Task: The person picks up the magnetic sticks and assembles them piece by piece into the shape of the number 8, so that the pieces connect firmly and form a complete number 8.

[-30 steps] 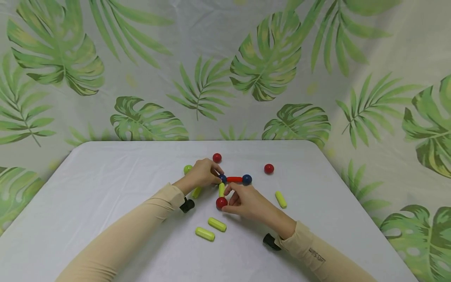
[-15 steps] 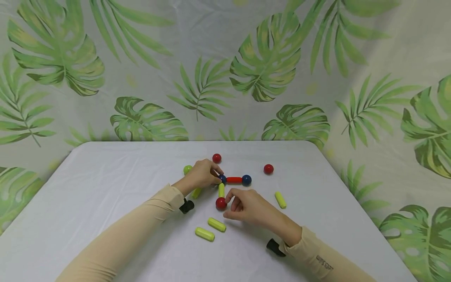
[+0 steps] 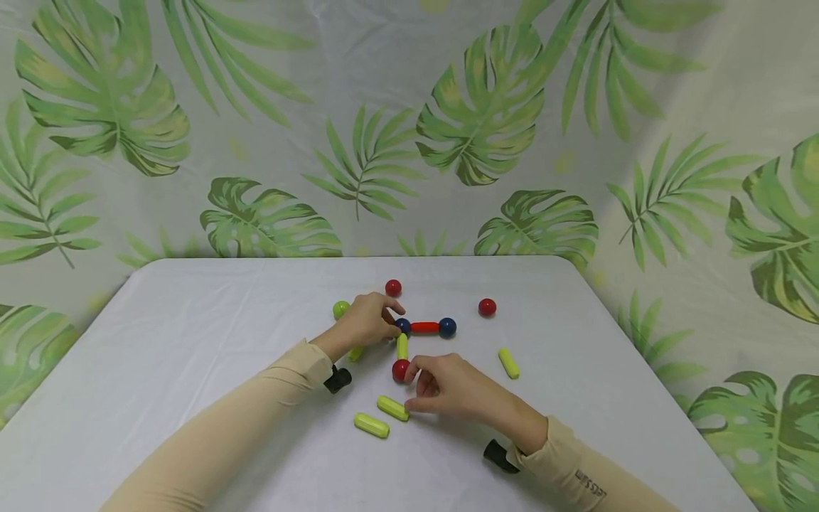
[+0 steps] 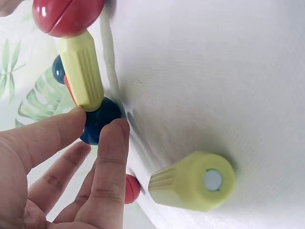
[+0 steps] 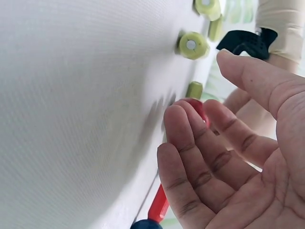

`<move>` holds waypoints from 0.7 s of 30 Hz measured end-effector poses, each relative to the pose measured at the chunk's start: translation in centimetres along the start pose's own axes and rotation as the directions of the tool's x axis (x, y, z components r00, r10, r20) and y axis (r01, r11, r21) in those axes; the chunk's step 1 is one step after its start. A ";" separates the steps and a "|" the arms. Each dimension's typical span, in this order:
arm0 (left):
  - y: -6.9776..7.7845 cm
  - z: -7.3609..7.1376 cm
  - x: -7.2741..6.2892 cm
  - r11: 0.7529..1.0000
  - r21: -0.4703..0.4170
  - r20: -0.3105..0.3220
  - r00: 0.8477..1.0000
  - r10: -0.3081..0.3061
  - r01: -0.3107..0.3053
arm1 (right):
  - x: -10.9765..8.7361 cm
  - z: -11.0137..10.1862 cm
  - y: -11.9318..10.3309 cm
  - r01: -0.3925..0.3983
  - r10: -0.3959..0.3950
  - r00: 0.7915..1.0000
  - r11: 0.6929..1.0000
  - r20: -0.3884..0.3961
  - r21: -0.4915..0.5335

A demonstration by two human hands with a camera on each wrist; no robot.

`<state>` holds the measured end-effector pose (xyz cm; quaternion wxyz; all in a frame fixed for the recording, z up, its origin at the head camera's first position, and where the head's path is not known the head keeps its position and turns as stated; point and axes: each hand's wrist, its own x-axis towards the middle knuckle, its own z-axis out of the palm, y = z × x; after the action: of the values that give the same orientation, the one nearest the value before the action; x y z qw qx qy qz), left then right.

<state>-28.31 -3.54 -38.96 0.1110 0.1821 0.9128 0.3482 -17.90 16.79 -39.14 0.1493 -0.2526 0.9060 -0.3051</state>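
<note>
Head view: a white tabletop [image 3: 192,370] in front of a leaf-print backdrop [image 3: 448,128]. The left hand [image 3: 367,321] pinches a dark blue ball [image 3: 403,326] between thumb and fingers. That ball joins a red rod [image 3: 425,328] running right to a second blue ball [image 3: 447,327], and a yellow-green rod [image 3: 402,346] running toward the person to a red ball [image 3: 400,370], an L-shaped build near the tabletop's middle. The right hand [image 3: 448,387] sits just beside the red ball, fingers loosely curled, holding nothing; its thumb tip is at the end of a loose yellow-green rod [image 3: 393,408]. Another loose rod [image 3: 372,425] lies nearby, a third [image 3: 508,363] off to the right. Two loose red balls [image 3: 393,288] (far side of the build) and [image 3: 487,307] lie apart from it. The right sleeve cuff [image 3: 585,483] bears small dark writing, too small to read.

Left wrist view: thumb and forefinger [image 4: 109,162] close on the blue ball [image 4: 97,121], w/ the yellow-green rod [image 4: 81,71] leading to the red ball [image 4: 66,16]. A loose rod [image 4: 193,181] lies close, its end facing the camera.

Right wrist view: the right hand's fingers [image 5: 190,157] are half bent, nothing in the palm; the red ball [image 5: 198,107] is partly hidden behind them. A black strap [image 5: 245,42] shows on the other wrist.
</note>
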 end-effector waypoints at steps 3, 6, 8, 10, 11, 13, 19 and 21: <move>0.1 0.0 -0.3 1.000 0.023 -0.007 1.000 0.012 -0.011 | 0.1 0.3 0.0 -0.006 0.006 1.000 1.000 0.009 -0.003; 0.3 -0.1 -0.7 0.998 0.056 -0.023 0.999 0.030 -0.029 | 0.1 0.5 0.0 -0.003 0.003 1.000 1.000 0.017 -0.001; 0.4 -0.1 -1.0 0.996 0.074 -0.027 0.998 0.048 -0.046 | 0.1 0.6 0.1 0.003 -0.003 1.000 1.000 0.021 -0.002; 0.5 -0.1 -1.4 0.995 0.084 -0.022 0.998 0.062 -0.060 | 0.1 0.7 0.1 0.017 -0.017 1.000 1.000 0.018 -0.005; 0.6 -0.2 -1.6 0.994 0.084 -0.015 0.998 0.067 -0.065 | 0.1 0.7 0.1 0.025 -0.025 1.000 1.000 0.016 -0.006; 0.8 -0.3 -2.1 0.995 0.071 0.006 0.998 0.069 -0.069 | 0.0 0.8 0.2 0.042 -0.042 0.999 0.999 0.011 -0.013; 1.0 -0.5 -3.5 0.998 -0.007 0.091 0.994 0.060 -0.060 | 0.1 1.0 0.3 0.062 -0.062 0.998 0.998 0.013 -0.014; 0.8 -0.4 -3.8 0.998 -0.026 0.113 0.991 0.065 -0.063 | 0.1 1.0 0.3 0.057 -0.056 0.998 0.998 0.020 -0.012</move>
<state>-24.81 -4.73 -37.87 0.1536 0.2294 0.8947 0.3511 -17.64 16.41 -40.11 0.1478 -0.2820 0.8989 -0.3011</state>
